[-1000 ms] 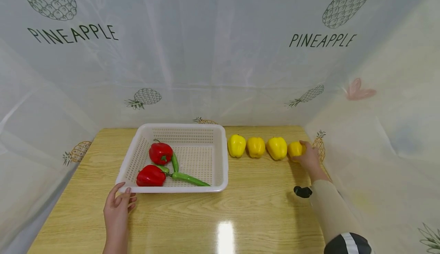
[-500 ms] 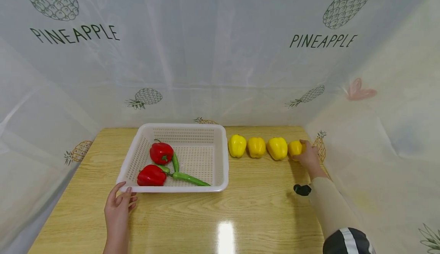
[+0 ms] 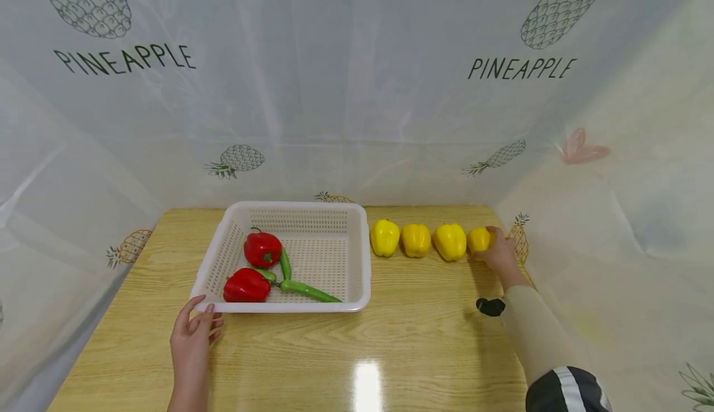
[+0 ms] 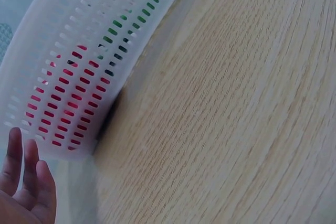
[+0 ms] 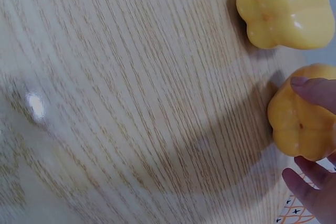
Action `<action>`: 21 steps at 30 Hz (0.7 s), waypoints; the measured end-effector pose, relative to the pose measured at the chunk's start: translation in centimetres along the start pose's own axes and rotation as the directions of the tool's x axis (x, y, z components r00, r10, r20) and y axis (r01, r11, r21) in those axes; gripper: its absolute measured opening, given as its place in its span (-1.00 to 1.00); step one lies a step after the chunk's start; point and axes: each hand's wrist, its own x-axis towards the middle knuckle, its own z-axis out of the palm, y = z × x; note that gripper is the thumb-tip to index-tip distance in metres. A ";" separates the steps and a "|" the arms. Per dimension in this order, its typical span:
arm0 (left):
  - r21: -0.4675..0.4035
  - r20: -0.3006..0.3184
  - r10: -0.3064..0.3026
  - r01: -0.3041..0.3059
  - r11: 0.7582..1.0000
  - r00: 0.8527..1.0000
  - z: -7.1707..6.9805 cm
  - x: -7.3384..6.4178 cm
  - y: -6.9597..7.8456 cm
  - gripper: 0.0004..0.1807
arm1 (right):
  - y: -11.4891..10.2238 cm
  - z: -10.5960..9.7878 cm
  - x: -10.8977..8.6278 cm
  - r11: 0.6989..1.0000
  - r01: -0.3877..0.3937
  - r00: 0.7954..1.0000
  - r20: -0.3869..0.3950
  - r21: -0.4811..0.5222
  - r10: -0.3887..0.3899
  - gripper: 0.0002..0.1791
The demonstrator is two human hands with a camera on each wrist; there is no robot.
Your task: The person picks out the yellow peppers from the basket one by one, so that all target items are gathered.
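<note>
In the head view, my right hand (image 3: pixel 500 252) grips the rightmost yellow bell pepper (image 3: pixel 478 239) on the table. The right wrist view shows the thumb (image 5: pixel 315 92) across the near side of this pepper (image 5: pixel 302 124) and fingers along its other side. My left hand (image 3: pixel 192 331) holds the front left corner of a white perforated plastic basket (image 3: pixel 359 263), with digits on the rim and others below it. Inside the basket lie two red bell peppers (image 3: pixel 246 285) and long green chili peppers (image 3: pixel 308 290), towards its left side.
Three more yellow bell peppers (image 3: pixel 415 240) stand in a row between the basket and my right hand. The wood-grain table (image 3: pixel 290 362) is enclosed at the back and sides by a pale curtain (image 3: pixel 346 90) printed with pineapples. A black strap end (image 3: pixel 491 307) hangs by the right wrist.
Both hands keep their places, the right at the yellow bell pepper and the left at the basket corner. Only a slight shift of the head view shows.
</note>
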 end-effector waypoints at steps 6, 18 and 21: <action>0.021 0.008 -0.015 0.014 1.000 1.000 0.0 0.0 0.1 -0.62 | 0.0 -0.3 -0.1 1.000 -0.015 1.000 0.023 0.004 0.015 -0.06; 0.121 0.030 -0.035 0.031 0.992 0.999 -0.7 0.1 1.0 -0.60 | -1.0 -2.6 -0.8 0.996 0.063 0.997 0.038 -0.057 -0.061 -0.05; 0.128 0.044 -0.051 0.045 0.991 0.998 -0.9 0.1 1.4 -0.59 | -1.2 -3.5 -1.2 0.990 0.107 0.994 0.037 -0.093 -0.104 -0.09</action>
